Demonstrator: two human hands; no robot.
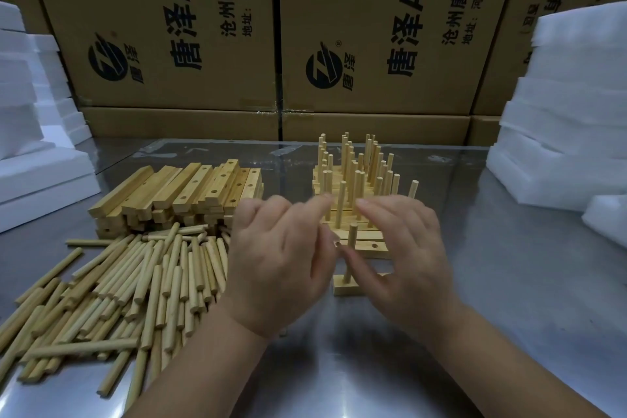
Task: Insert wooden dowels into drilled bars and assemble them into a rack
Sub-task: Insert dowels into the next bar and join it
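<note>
Bare left grip point(281, 261) and right grip point(403, 248), uncovered forearms point(217, 370), short-cut fingernails (fingertips motion-blurred).

The desk point(529, 299) in front of me is reflective metal. Behind it stand brown cardboard boxes point(163, 44) printed with black characters and a round logo. White foam blocks are stacked at my left point(30, 132) and at my right point(570, 105). A glossy strip point(283, 150) at the desk's rear edge is possibly clear tape.

two hands point(281, 265) point(403, 254), one loose dowel heap point(135, 282), one bar stack point(176, 193), one assembled pile point(356, 176)
</note>
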